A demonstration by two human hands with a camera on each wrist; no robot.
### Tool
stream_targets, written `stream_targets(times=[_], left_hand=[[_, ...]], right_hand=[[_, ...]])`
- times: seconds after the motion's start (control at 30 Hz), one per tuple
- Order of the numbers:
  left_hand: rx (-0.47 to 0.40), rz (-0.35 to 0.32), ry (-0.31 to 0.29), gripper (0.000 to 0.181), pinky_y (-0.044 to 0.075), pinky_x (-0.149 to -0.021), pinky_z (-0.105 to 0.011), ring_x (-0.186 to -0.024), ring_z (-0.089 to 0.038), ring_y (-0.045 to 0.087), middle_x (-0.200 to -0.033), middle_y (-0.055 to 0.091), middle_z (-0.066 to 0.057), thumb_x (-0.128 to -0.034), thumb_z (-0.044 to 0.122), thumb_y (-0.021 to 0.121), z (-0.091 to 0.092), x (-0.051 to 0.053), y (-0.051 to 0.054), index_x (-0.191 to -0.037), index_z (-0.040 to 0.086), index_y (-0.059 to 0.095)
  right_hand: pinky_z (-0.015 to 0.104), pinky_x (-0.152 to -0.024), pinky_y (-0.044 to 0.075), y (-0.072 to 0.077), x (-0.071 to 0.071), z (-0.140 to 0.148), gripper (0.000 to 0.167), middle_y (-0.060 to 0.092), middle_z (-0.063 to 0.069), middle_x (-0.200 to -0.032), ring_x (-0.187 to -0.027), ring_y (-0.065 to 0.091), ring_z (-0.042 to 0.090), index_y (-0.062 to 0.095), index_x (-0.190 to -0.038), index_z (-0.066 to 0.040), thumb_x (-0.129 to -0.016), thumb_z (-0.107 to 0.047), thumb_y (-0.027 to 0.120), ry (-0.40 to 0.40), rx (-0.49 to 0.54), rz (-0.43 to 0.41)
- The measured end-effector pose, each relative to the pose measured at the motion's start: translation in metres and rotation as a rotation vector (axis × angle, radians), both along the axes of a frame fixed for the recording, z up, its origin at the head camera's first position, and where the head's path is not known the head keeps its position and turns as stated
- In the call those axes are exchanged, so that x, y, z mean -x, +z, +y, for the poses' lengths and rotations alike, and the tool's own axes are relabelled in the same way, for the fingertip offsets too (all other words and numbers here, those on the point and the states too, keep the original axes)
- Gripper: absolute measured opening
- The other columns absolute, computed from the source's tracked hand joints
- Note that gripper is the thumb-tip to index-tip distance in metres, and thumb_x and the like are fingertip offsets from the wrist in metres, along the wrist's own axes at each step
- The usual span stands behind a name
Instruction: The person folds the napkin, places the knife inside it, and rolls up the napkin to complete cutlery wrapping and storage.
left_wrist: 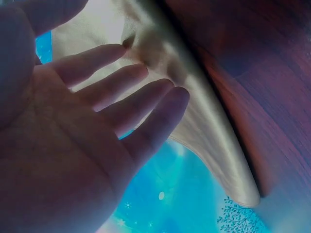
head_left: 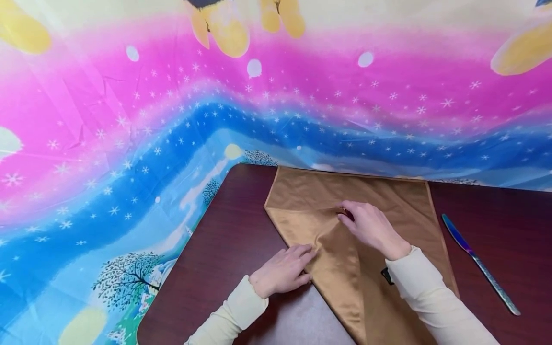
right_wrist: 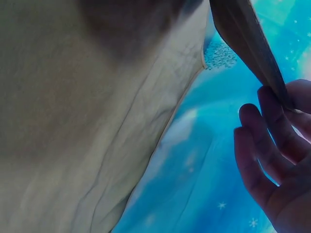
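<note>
A golden-brown cloth (head_left: 396,201) lies on the dark table, its left part folded over with a shinier side up. My right hand (head_left: 375,225) pinches the edge of the folded part between thumb and fingers; in the right wrist view the right hand (right_wrist: 277,141) holds a raised edge of the cloth (right_wrist: 248,43). My left hand (head_left: 284,270) rests with spread fingers on the fold at the cloth's left side. In the left wrist view the left hand (left_wrist: 97,111) has its fingers extended against the cloth (left_wrist: 204,111).
To the right of the cloth lies a table knife (head_left: 480,263) with a bluish blade. A small black object (head_left: 387,276) shows beside the right cuff. The dark red-brown table (head_left: 220,230) has a rounded corner at back left. Behind it hangs a colourful printed sheet (head_left: 302,96).
</note>
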State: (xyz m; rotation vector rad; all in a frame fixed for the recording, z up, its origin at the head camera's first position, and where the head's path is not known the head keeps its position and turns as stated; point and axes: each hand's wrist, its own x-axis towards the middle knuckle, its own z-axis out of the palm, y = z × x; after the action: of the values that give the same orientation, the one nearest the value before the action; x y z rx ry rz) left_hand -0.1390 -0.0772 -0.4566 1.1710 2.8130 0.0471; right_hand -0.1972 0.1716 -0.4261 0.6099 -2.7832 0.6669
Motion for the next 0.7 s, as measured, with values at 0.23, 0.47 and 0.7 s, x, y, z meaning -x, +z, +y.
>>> stream_targets(times=[0.23, 0.47, 0.7], left_hand=[[0.041, -0.028, 0.001, 0.052, 0.047, -0.098, -0.040, -0.135, -0.020, 0.045, -0.147, 0.047, -0.001, -0.0932, 0.043, 0.058, 0.004, 0.002, -0.004, -0.138, 0.017, 0.052], [0.055, -0.013, 0.002, 0.052, 0.047, -0.098, -0.041, -0.134, -0.022, 0.046, -0.145, 0.048, -0.001, -0.0922, 0.043, 0.060, 0.007, 0.002, -0.004, -0.138, 0.018, 0.053], [0.075, -0.028, 0.008, 0.053, 0.046, -0.100, -0.042, -0.136, -0.023, 0.045, -0.147, 0.046, -0.002, -0.0931, 0.043, 0.059, 0.008, 0.002, -0.006, -0.139, 0.018, 0.052]], right_hand=[[0.032, -0.060, 0.042, -0.004, 0.004, 0.009, 0.010, 0.062, -0.001, -0.074, -0.060, 0.050, 0.012, 0.065, -0.091, -0.013, -0.094, -0.019, 0.059, -0.020, 0.024, -0.022], [0.042, -0.071, 0.050, -0.008, 0.006, 0.016, 0.015, 0.071, 0.007, -0.092, -0.078, 0.065, 0.020, 0.068, -0.101, -0.007, -0.094, -0.016, 0.058, -0.023, 0.036, -0.011], [0.045, -0.077, 0.052, -0.010, 0.007, 0.021, 0.018, 0.072, 0.011, -0.102, -0.088, 0.068, 0.026, 0.067, -0.108, -0.005, -0.095, -0.013, 0.058, -0.022, 0.057, -0.022]])
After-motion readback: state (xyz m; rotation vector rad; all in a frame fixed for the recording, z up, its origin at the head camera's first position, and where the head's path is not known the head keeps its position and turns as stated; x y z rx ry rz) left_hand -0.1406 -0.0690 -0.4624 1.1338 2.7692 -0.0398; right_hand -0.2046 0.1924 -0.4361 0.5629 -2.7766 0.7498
